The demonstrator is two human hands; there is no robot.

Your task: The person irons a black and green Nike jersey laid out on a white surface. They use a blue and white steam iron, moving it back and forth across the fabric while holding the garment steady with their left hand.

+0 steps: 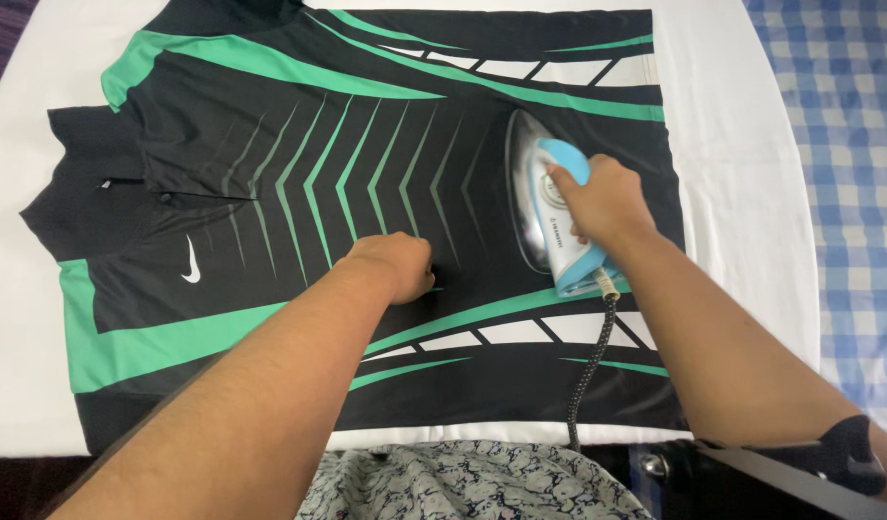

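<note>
Right hand [605, 200] wrapped around the white-and-blue iron [549, 207] on the shirt's mid-panel, left hand [397, 265] clenched, pinning the black-and-green shirt [270, 144] flat on the white-covered counter [732, 116], and I'd judge the pressing about midway, hem side left.
</note>
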